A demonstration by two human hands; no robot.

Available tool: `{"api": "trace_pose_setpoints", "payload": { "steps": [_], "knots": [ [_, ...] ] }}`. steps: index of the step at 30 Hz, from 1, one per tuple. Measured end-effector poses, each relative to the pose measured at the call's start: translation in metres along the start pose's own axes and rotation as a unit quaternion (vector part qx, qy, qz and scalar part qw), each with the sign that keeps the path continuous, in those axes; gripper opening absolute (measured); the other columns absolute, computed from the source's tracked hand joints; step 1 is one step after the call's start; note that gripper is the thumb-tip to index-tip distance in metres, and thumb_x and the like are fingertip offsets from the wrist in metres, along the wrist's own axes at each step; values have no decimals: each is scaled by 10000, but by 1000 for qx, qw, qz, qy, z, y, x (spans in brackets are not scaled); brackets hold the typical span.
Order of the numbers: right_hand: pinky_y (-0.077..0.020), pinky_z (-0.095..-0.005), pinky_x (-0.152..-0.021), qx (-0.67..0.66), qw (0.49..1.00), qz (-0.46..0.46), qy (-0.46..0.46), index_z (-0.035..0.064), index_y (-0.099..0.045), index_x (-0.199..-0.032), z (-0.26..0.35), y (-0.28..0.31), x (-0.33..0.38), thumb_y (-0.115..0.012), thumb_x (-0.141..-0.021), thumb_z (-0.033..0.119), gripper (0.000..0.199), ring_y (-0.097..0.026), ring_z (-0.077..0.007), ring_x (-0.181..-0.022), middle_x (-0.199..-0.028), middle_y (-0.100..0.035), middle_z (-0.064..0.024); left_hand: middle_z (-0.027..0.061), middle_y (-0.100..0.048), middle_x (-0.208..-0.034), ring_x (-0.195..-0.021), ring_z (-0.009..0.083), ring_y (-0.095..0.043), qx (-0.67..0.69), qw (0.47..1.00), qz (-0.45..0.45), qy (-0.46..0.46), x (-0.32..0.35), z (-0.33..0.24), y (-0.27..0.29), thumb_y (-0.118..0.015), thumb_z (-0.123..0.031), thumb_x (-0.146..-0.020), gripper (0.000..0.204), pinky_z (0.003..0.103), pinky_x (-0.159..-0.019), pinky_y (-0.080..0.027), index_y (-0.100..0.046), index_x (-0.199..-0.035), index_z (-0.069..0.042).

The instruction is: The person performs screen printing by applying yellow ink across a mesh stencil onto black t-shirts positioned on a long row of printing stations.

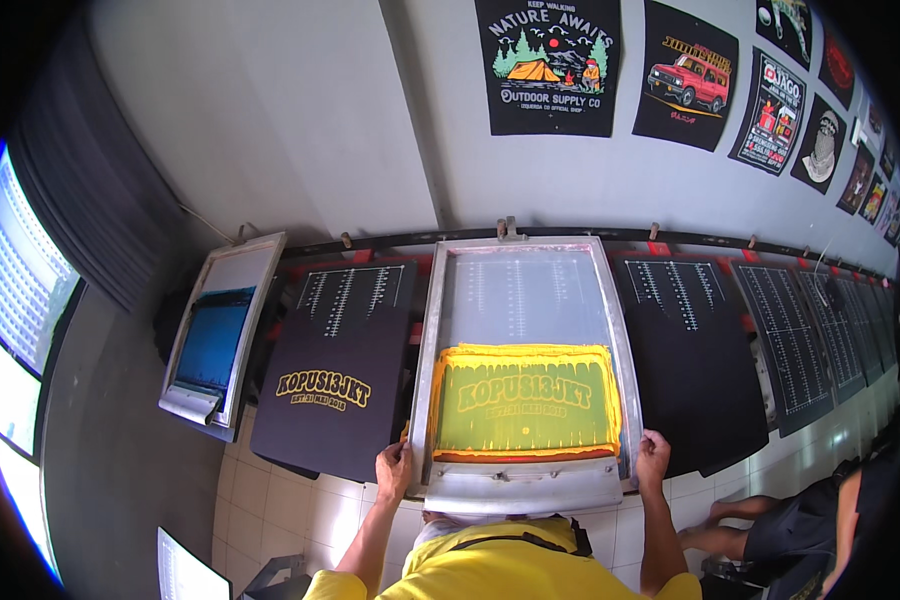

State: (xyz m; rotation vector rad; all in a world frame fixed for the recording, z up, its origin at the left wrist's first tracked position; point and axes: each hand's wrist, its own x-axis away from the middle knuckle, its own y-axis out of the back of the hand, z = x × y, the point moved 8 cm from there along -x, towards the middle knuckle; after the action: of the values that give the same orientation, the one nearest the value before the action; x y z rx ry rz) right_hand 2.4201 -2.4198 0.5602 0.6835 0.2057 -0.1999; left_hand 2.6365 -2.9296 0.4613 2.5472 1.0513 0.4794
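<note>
A screen printing frame [620, 330] lies in front of me, its mesh coated with yellow ink [530, 430] over a lettered stencil. My left hand [394, 470] is closed on the frame's lower left edge. At the lower right edge, my right hand [653, 458] grips the same frame with curled fingers. Across its near end rests a wide metal squeegee [525, 486], touched by neither hand. To the left, a black shirt panel [330, 430] carries a yellow arched lettered print. A plain black panel [700, 390] lies on the right.
Further left, another screen frame [270, 262] with blue ink leans tilted, holding its own squeegee [190, 405]. More printing boards [785, 330] with white ruled marks run off right along a dark rail [770, 245]. Another person [770, 525] sits at the lower right. Printed samples [550, 70] hang on the wall.
</note>
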Motion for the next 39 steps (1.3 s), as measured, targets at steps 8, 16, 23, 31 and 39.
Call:
{"api": "trace_pose_setpoints", "payload": {
  "steps": [8, 16, 23, 31, 39],
  "knots": [
    [-491, -298, -687, -27, 999, -15, 19, -49, -669, -976, 1, 3, 3, -588, -874, 49, 163, -614, -158, -723, -807, -668, -103, 219, -668, -756, -727, 357, -677, -58, 998, 1, -24, -5, -2, 7, -604, -285, -865, 309, 402, -666, -510, -709, -944, -5],
    [-495, -299, -715, -5, 999, 22, -37, -60, -639, -995, 8, -4, 0, -556, -920, 93, 190, -626, -157, -756, -826, -662, -114, 226, -652, -759, -744, 388, -661, -136, 990, 12, -42, -6, -13, 8, -603, -275, -868, 275, 432, -669, -509, -712, -920, -28],
    [-505, -369, -835, 70, 994, 73, -46, -51, -617, -1089, 29, 0, 0, -542, -937, 129, 247, -654, -284, -951, -1019, -663, -197, 195, -696, -907, -842, 377, -674, -124, 992, 25, 2, 3, -26, 16, -603, -302, -878, 315, 419, -752, -535, -711, -1022, -43],
    [-416, -442, -981, 195, 837, 379, 343, 65, -584, -1249, 204, -36, 119, -696, -799, 187, 479, -521, -322, -1111, -1192, -566, -150, 109, -684, -810, -656, 178, -626, 148, 947, 283, 13, 98, -68, 19, -541, -364, -976, 407, 325, -645, -519, -711, -925, 3],
    [-438, -462, -915, 348, 759, 404, 372, 147, -593, -1240, 220, -60, 117, -736, -700, 203, 561, -527, -304, -1066, -1101, -566, -112, 109, -627, -1014, -755, 165, -571, 150, 814, 553, 97, 184, -79, -62, -294, -604, -986, 709, 301, -676, -476, -514, -1299, -7]
  ]
}}
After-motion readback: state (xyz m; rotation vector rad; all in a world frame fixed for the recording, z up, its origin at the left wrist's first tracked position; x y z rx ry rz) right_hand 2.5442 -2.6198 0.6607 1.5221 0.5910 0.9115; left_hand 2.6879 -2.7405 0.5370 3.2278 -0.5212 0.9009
